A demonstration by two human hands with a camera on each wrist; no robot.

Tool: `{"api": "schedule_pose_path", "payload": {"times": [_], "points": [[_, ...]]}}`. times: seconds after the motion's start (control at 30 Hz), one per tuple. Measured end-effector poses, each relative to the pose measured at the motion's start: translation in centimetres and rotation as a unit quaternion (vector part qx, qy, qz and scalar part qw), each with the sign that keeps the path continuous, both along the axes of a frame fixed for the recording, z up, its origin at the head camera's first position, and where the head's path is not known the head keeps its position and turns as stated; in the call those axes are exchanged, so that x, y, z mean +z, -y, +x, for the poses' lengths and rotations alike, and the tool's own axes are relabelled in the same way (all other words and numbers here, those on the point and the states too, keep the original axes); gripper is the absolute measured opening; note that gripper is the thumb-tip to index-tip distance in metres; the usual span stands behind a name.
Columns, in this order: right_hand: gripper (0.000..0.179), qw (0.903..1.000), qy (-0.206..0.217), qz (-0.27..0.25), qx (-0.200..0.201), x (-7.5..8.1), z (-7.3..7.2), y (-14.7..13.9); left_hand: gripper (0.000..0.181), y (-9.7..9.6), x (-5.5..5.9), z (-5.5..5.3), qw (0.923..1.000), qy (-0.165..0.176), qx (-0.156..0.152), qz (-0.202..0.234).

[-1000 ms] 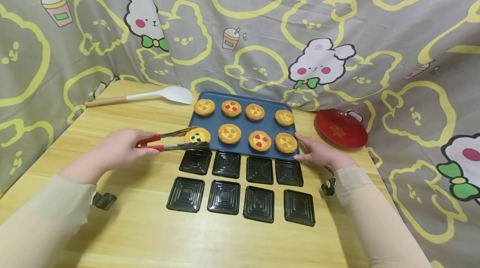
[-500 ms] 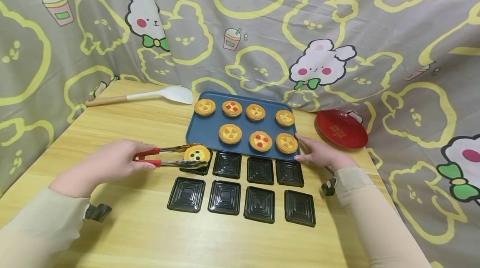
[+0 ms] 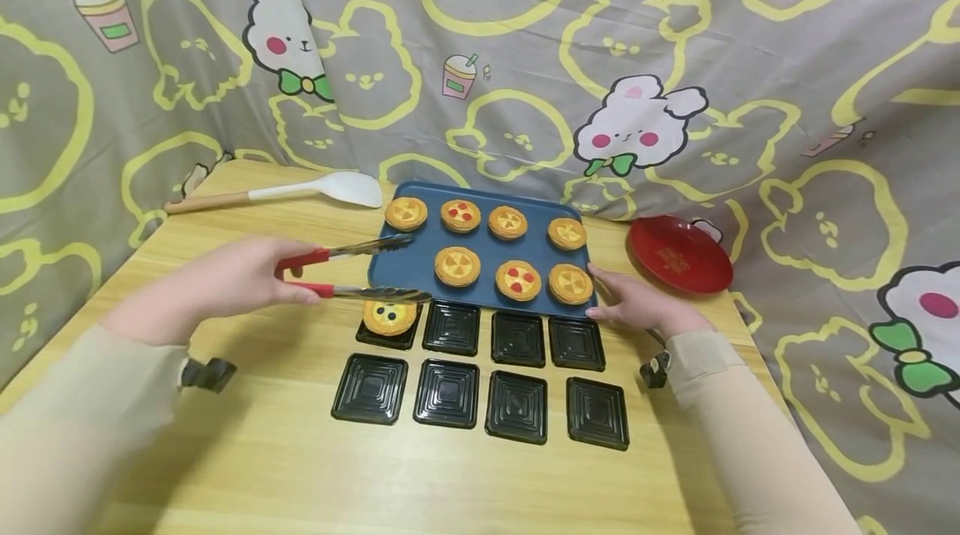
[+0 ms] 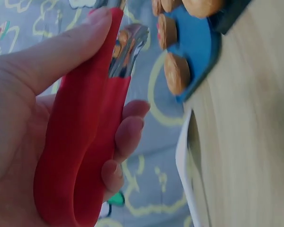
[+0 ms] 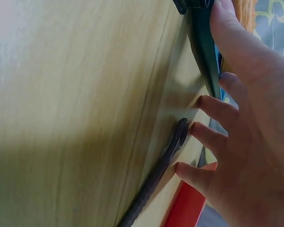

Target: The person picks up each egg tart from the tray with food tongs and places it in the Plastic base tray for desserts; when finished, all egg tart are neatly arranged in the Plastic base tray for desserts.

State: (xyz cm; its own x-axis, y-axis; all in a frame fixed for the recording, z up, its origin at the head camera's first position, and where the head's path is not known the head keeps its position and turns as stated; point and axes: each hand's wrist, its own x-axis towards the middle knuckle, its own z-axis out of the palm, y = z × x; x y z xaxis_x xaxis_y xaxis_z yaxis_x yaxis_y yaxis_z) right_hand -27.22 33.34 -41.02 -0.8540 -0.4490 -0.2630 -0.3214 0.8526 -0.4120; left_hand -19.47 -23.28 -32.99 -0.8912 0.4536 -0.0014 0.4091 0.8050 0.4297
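My left hand point(image 3: 236, 277) grips red-handled tongs point(image 3: 360, 294), with fingers and thumb around the handles in the left wrist view. The tongs' arms are spread apart with nothing between them. Just below their lower tip, a blueberry-topped tart point(image 3: 390, 319) sits on a small square black tray point(image 3: 386, 342), its upper edge partly hidden. Several other tarts point(image 3: 457, 267) lie on the blue baking tray point(image 3: 401, 267). At that tray's right edge, my right hand point(image 3: 633, 299) rests with fingers spread, thumb touching the near corner.
Several more square black trays point(image 3: 447, 393) stand in two rows before the baking tray. A white spatula point(image 3: 348, 188) lies back left, a red plate point(image 3: 678, 256) back right. The right wrist view shows a dark handle point(image 5: 154, 177) on the table. Patterned curtain point(image 3: 517, 43) encloses the back.
The blueberry tart has come off the blue tray onto the back-left black tray. The tongs have let it go, spread wider and risen. My right hand has stayed put.
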Motion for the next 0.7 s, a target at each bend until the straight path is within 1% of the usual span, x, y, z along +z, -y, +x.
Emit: {"api": "schedule_pose_path", "payload": {"times": [0.1, 0.2, 0.33, 0.4, 0.5, 0.6, 0.7], "points": [[0.096, 0.9999, -0.007, -0.005, 0.006, 0.0, 0.0, -0.1, 0.079, -1.8, 0.2, -1.7, 0.9999, -0.002, -0.008, -0.014], [0.096, 0.9998, -0.016, -0.003, 0.011, -0.1, 0.1, -0.2, 0.076, -3.7, -0.2, -3.2, 0.9997, -0.001, -0.015, -0.021], [0.097, 0.9999, -0.013, -0.004, 0.008, -0.1, 0.1, -0.1, 0.055, -5.7, -1.1, -4.7, 0.9993, -0.001, -0.017, -0.033], [0.097, 0.9999, -0.009, -0.005, 0.005, -0.1, 0.0, 0.0, 0.045, -6.4, -1.6, -5.2, 0.9991, -0.005, -0.014, -0.04], [0.097, 1.0, -0.007, -0.001, 0.005, -0.2, -0.1, 0.0, 0.04, -7.0, -2.1, -5.6, 0.9988, -0.005, -0.016, -0.047], [0.097, 0.9999, -0.011, 0.01, 0.005, -0.3, -0.2, -0.2, 0.045, -7.4, -2.4, -5.7, 0.9982, -0.009, -0.023, -0.054], [0.097, 0.9999, -0.014, 0.008, 0.005, -0.4, -0.2, -0.5, 0.053, -7.8, -2.4, -5.7, 0.9975, -0.013, -0.026, -0.065]]}}
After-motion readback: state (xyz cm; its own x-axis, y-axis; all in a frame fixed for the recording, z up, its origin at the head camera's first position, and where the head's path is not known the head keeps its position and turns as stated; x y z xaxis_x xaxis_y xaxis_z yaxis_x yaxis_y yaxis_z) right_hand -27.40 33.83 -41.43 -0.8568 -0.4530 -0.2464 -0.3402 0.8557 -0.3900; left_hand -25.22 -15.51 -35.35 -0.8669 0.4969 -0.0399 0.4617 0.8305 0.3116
